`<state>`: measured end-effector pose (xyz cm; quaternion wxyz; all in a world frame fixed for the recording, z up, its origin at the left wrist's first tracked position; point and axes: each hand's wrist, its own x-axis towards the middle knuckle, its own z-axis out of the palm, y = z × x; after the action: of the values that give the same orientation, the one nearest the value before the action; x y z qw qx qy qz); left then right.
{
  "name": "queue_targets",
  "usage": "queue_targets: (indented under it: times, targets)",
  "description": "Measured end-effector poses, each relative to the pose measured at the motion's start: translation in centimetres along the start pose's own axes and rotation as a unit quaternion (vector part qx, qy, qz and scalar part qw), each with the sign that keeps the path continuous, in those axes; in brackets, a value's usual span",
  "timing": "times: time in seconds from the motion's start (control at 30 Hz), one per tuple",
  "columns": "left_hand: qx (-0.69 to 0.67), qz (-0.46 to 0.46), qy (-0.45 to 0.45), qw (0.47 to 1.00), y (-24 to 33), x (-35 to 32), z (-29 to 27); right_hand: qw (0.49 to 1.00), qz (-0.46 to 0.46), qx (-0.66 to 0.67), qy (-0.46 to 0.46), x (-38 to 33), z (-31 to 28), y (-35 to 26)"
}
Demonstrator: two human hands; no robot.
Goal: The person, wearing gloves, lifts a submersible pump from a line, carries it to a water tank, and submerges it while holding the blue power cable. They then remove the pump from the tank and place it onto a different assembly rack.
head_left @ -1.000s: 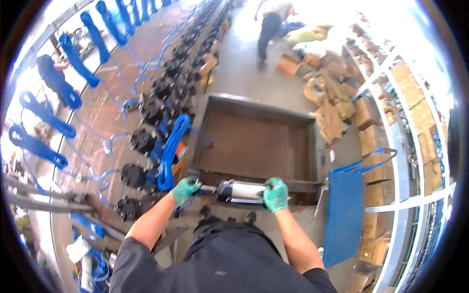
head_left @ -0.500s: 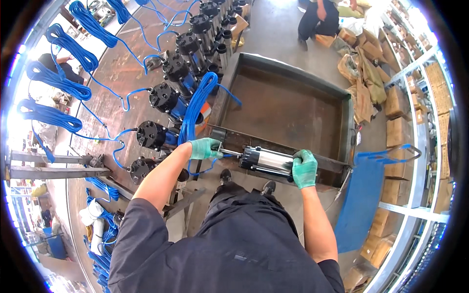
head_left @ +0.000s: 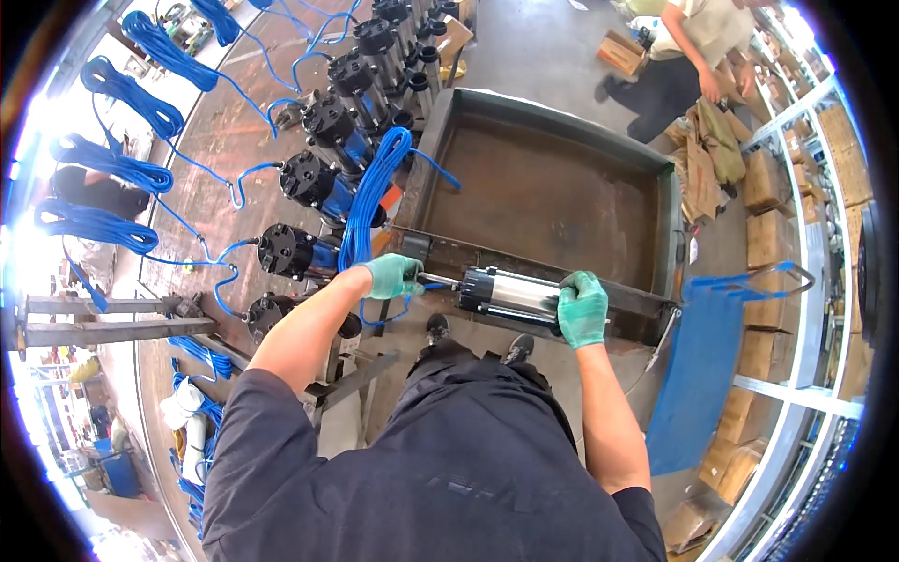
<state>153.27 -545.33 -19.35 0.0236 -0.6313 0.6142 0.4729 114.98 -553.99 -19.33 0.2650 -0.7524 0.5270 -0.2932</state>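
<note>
A silver cylindrical pump (head_left: 520,295) with a black end lies on its side along the near edge of the metal tray (head_left: 562,114). My right hand (head_left: 582,307), in a green glove, is closed around its right end. Also gloved in green, my left hand (head_left: 391,276) grips a thin metal rod (head_left: 438,278) that points at the pump's black end. Most of the rod is hidden in the fingers, so whether it is a tool or a shaft I cannot tell. A coiled blue cable (head_left: 370,201) lies just beyond the left hand, and a blue strand passes under it.
Several black-capped pumps (head_left: 307,178) stand in a row on the worn table (head_left: 220,126), with blue cable coils (head_left: 108,164) to their left. A blue cart (head_left: 693,384) and shelving (head_left: 796,356) with cartons are on the right. Another person (head_left: 693,56) crouches at the far right.
My hands keep their grips, and the pump has shifted slightly left and up in the picture. The other person has come further into view at the far right.
</note>
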Motion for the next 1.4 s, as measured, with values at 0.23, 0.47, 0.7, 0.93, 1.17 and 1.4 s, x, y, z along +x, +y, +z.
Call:
queue_targets:
  times: [0.23,0.47,0.7,0.93,1.17,1.4]
  targets:
    - [-0.082,0.046,0.098,0.991,-5.0,1.2,4.0,0.998,-0.005,-0.05,-0.04,0.4,0.4,0.7]
    - [-0.336,-0.008,0.298,0.893,-3.9,-2.7,5.5,0.971,0.112,-0.076,0.197,-4.9,-9.1,11.2]
    - [-0.324,0.033,0.445,0.834,-4.6,-3.8,7.8,0.849,0.508,0.107,0.096,-11.7,-11.7,25.7]
    - [-0.311,0.06,0.457,0.831,9.8,-4.5,7.0,0.846,0.341,0.409,-0.001,-7.6,-11.3,7.4]
    - [-0.405,0.244,0.345,0.811,22.1,-2.6,6.1,0.963,0.026,0.229,-0.139,-7.2,0.1,-5.4]
    - [-0.53,0.117,0.344,0.767,17.9,-2.5,6.6,0.937,0.006,0.237,-0.256,-7.0,4.1,-7.0]
